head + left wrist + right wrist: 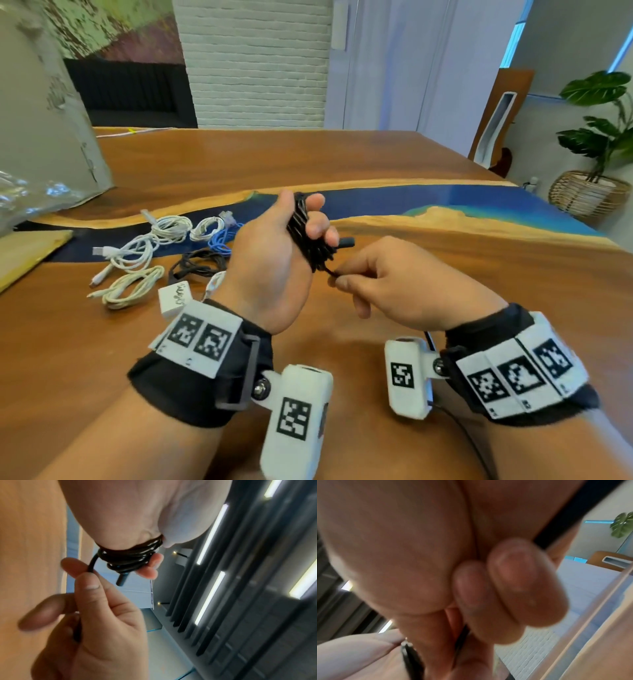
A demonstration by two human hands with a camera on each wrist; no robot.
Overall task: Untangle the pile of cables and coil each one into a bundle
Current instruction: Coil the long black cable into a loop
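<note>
My left hand point(274, 253) is raised over the table with a black cable point(308, 236) wound in several loops around its fingers; one plug end point(346, 244) sticks out to the right. In the left wrist view the black coil point(130, 557) wraps the fingers and a plug point(122, 580) hangs below. My right hand point(394, 284) pinches the cable's loose tail point(329, 272) just below the coil, thumb and forefinger closed on it point(91, 566). The right wrist view is filled by blurred curled fingers point(513, 588) with a bit of black cable point(460, 637) between them.
On the wooden table point(445, 274) left of my hands lie coiled white cables point(164, 229), a cream cable point(133, 289), a blue cable point(222, 240), a loose black cable point(198, 265) and a white adapter point(174, 298). A plastic bag point(37, 164) stands far left.
</note>
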